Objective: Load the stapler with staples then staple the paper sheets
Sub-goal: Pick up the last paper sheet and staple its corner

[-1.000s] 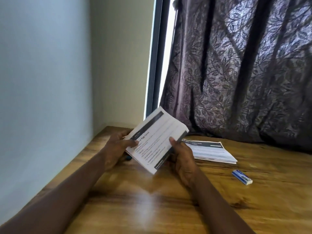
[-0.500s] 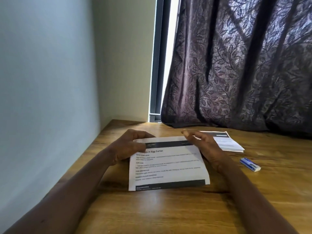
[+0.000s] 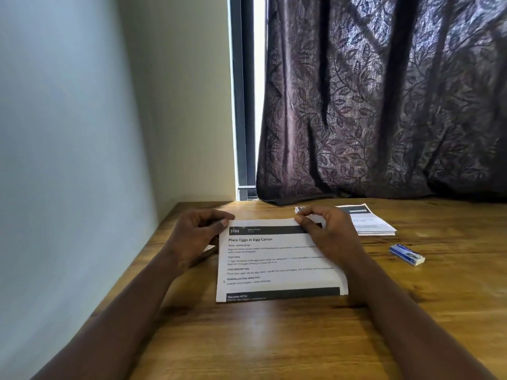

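Observation:
A set of printed paper sheets, headed "Place Eggs in Egg Carton", lies flat on the wooden table in front of me. My left hand has curled fingers and pinches the sheets' top left corner with the thumb. My right hand pinches the top right corner between thumb and fingers. A small grey part of an object, perhaps the stapler, shows under my left hand; the rest is hidden. A blue and white staple box lies to the right, apart from both hands.
A second stack of printed sheets lies behind my right hand near the curtain. A wall borders the table's left edge. Bare wood lies in front of the sheets and to the far right.
One second ago both hands held the sheets tilted above the table. The sheets now lie flat, and both hands have shifted to the top corners.

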The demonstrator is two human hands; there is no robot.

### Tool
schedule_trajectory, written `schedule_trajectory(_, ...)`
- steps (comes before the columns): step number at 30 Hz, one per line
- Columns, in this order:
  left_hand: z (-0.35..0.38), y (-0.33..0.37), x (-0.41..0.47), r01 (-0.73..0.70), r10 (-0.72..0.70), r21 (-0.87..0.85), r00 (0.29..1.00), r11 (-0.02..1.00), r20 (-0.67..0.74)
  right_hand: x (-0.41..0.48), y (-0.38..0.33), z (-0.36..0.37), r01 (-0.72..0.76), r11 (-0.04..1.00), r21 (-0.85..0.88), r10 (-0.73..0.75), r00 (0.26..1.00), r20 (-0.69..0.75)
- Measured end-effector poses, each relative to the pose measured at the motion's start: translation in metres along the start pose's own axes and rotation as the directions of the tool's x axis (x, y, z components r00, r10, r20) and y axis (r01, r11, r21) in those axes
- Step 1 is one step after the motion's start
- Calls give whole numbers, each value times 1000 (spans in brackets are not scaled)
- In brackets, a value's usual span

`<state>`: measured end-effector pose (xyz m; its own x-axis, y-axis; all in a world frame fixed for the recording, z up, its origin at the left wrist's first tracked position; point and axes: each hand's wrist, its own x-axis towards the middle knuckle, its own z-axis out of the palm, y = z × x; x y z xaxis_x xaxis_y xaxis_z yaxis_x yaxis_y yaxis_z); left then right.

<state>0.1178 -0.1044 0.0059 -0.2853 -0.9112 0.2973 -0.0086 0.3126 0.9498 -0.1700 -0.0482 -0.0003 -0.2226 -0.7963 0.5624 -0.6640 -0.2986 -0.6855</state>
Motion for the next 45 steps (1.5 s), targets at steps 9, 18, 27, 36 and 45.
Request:
schedule_trajectory(9, 12, -1, -4, -61, 59, 126, 998, 990, 23, -8, -25, 2, 193, 871, -452, -224, 974, -16)
schedule_trajectory(18, 25, 0, -9, -170, 147, 286, 984, 943, 100, -24, -37, 47, 186, 966, -181, -142, 962, 231)
schedule_trajectory(27, 30, -2, -14, -226, 161, 833, 973, 506, 166, -33, -30, 59, 242, 876, -417, -129, 951, 282)
schedule_trajectory(36, 31, -5, -18, -97, 142, 736, 990, 670, 1, -34, -31, 57, 277, 877, -394, -188, 950, 250)
schedule_trajectory(45, 27, -2, -19, -154, 129, 598, 988, 787, 85, -31, -36, 62, 356, 885, -299, -250, 907, 339)
